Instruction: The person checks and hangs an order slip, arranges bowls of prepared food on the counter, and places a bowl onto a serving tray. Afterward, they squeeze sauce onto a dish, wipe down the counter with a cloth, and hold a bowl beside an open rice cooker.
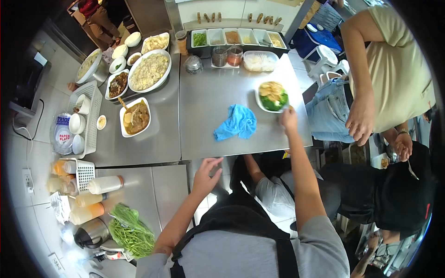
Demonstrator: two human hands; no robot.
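Note:
My right hand (289, 119) is at the near right rim of a white dish (257, 100), its fingers closed on the edge and slightly blurred. In the dish lie green vegetables (273, 102) with a pale yellow-brown topping (271, 88). My left hand (207, 177) hangs in front of the steel table's front edge, fingers apart and holding nothing. Between the two hands, farther back on the steel table (199, 116), lies a crumpled blue cloth (236, 123).
Topping containers (232, 37) line the back, with jars (219, 56) and a clear tub (260, 60) before them. Fried rice (149, 72) and a stew bowl (136, 117) stand left. Bottles (105, 184) and leafy greens (131, 231) sit nearer. Other people (394, 69) stand close on the right.

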